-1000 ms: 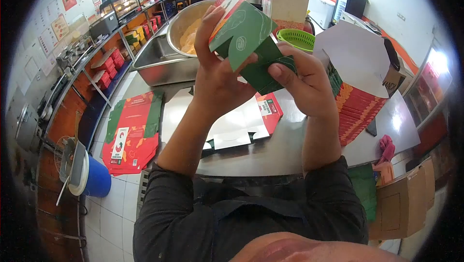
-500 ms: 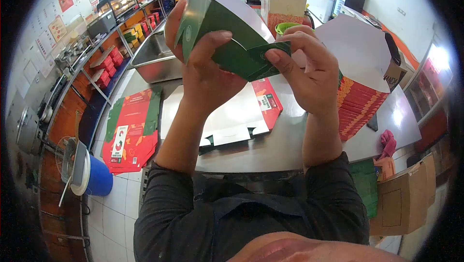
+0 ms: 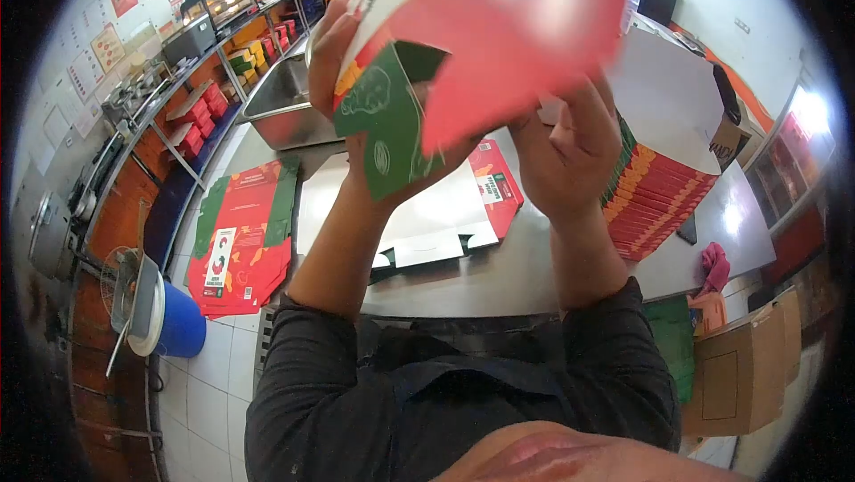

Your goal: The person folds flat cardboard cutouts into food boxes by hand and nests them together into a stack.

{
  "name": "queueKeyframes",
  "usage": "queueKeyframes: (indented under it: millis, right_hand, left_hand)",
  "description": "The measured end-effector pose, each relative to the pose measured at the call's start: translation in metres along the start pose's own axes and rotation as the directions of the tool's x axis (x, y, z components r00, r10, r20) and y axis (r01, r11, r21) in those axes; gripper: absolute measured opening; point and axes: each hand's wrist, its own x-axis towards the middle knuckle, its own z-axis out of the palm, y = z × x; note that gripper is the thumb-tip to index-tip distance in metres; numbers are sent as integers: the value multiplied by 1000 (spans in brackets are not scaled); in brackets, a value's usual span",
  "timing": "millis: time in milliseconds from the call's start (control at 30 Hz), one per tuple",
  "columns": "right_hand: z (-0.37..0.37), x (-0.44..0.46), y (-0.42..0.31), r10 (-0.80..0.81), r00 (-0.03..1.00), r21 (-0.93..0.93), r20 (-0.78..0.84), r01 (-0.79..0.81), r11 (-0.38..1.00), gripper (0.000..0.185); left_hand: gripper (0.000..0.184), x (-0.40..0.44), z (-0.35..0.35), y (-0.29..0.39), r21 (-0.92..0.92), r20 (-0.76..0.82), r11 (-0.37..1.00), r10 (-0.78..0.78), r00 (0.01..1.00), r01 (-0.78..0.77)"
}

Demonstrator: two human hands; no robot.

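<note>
A partly folded red and green cardboard food box [image 3: 517, 46] is held up in front of me, its red side facing me and slightly blurred. My left hand [image 3: 329, 59] grips its left side, fingers wrapped round the edge; a green end flap covers part of the palm. At the lower right, my right hand [image 3: 574, 148] is closed against the box, its fingertips partly hidden. Below lie flat box blanks [image 3: 419, 206], white inside up. To their left is a pile of red and green blanks [image 3: 245, 237]. A thick stack of nested boxes [image 3: 663, 193] stands by my right hand.
A steel basin [image 3: 285, 113] sits on the steel table [image 3: 427, 295] at the back left. A pink cloth [image 3: 714, 264] hangs at the right edge, near a cardboard carton [image 3: 744, 375]. On the floor at left stands a blue bucket [image 3: 183, 322].
The box has been turned over and raised, so its red printed side now shows instead of the green flaps and white inside. My right hand has shifted from the green corner flaps to the box's lower right.
</note>
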Motion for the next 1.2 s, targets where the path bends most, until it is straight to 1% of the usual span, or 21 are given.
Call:
queueKeyframes:
  millis: [33, 133, 167, 233, 367, 433, 500, 567, 667, 700, 800, 833, 933, 967, 1000, 1033, 1100, 1167, 1200]
  right_hand:
    - [-1, 2, -4, -45, 999, -37, 16, 45, 998, 22]
    - [-4, 0, -3, 47, 990, 152, 132, -67, 986, 15]
    - [-6, 2, 1, 76, 976, 235, 202, -124, 964, 12]
    - [-9, 3, 2, 120, 947, 294, 297, -210, 932, 12]
    - [-15, 3, -3, 226, 889, 270, 397, -349, 897, 16]
    - [-19, 8, 0, 192, 872, 231, 450, -321, 918, 16]
    - [-24, 11, 10, 84, 855, 149, 513, -185, 971, 16]
    - [-17, 2, 4, 95, 884, 139, 457, -176, 974, 16]
    - [-15, -2, 3, 121, 892, 156, 435, -207, 966, 32]
    - [-16, 0, 4, 102, 899, 166, 426, -188, 968, 37]
    - [-8, -1, 14, 90, 973, 325, 213, -157, 933, 54]
    - [-14, -1, 15, 117, 978, 363, 173, -173, 916, 52]
    - [-23, 6, -8, 370, 907, 380, 201, -421, 824, 33]
    - [-31, 7, -8, 433, 866, 311, 250, -496, 811, 28]
    - [-37, 7, -7, 497, 817, 237, 292, -565, 790, 23]
    - [-41, 10, -4, 523, 792, 259, 313, -602, 756, 17]
    - [-46, 14, 2, 493, 811, 260, 316, -573, 777, 17]
    - [-53, 16, 3, 464, 818, 247, 340, -554, 795, 16]
    - [-56, 16, 3, 449, 817, 234, 361, -545, 805, 16]
  left_hand:
    - [59, 1, 1, -3, -6, 8, 1000, -1, 1000, 1]
    - [58, 8, -1, -3, -37, -42, 999, 14, 999, -15]
    - [58, 11, -3, -3, -40, -47, 999, 20, 999, -22]
    - [57, 13, -7, 0, -54, -45, 998, 28, 999, -31]
    - [56, 13, -10, 7, -33, -57, 995, 97, 994, -99]
    - [56, 12, -12, 14, 11, -91, 988, 157, 983, -156]
    - [55, 15, -11, 18, 49, -107, 978, 208, 972, -204]
    - [55, 17, -10, 19, 82, -109, 968, 247, 963, -239]
    - [56, 20, -7, 20, 112, -102, 957, 278, 955, -267]
    - [56, 21, -8, 20, 116, -96, 954, 287, 953, -276]
    - [56, 23, -12, 24, 129, -49, 944, 313, 948, -305]
    - [57, 23, -12, 25, 135, -31, 939, 323, 946, -317]
    - [58, 18, -17, 37, 122, 105, 947, 286, 952, -298]
    - [59, 16, -19, 41, 114, 159, 952, 265, 951, -284]
    - [60, 16, -22, 44, 5, 214, 981, 190, 958, -195]
    - [61, 17, -27, 47, -99, 276, 990, 120, 953, -96]
    - [62, 19, -36, 50, -179, 342, 980, 142, 929, -84]
    - [63, 18, -42, 52, -147, 343, 954, 296, 892, -260]
    - [63, 17, -42, 55, -182, 338, 954, 289, 896, -240]
